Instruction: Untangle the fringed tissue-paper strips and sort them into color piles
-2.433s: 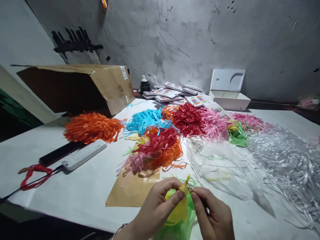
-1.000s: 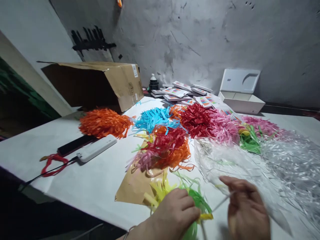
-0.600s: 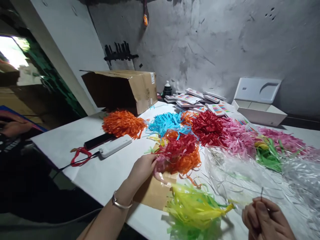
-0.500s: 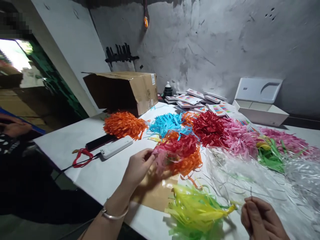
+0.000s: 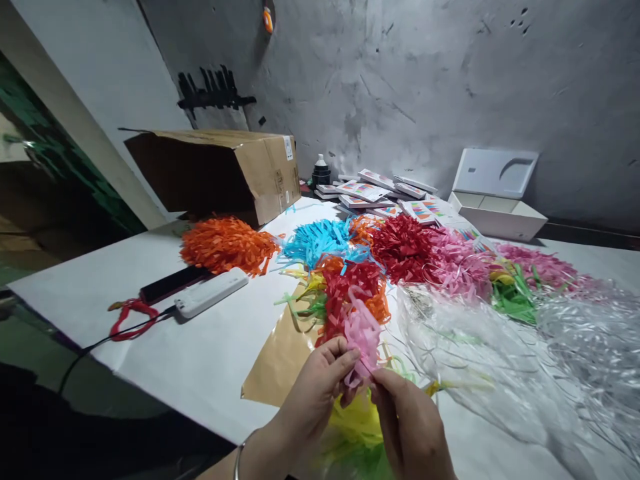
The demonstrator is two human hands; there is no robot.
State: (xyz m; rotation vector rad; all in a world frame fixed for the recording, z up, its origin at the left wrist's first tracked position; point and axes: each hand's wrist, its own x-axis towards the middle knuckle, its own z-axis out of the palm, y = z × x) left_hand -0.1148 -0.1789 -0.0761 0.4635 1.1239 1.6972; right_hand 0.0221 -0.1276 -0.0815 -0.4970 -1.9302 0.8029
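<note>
Head view shows both hands together at the table's (image 5: 190, 360) near edge: left hand (image 5: 320, 387) and right hand (image 5: 407, 420) pinch 1 pink paper tassel (image 5: 363, 337) above a yellow-green tassel (image 5: 357, 433).

Pink paper tassel (image 5: 361, 337): bundle of thin, curled shredded strips, held upright above the table's near edge, gathered base pinched between fingertips, fringe fanning upward before the red and orange bundles.

I see bare table (image 5: 165, 347) along its left edge; paper tassels (image 5: 350, 267) and clear bags (image 5: 475, 347) crowd the middle and right.
</note>
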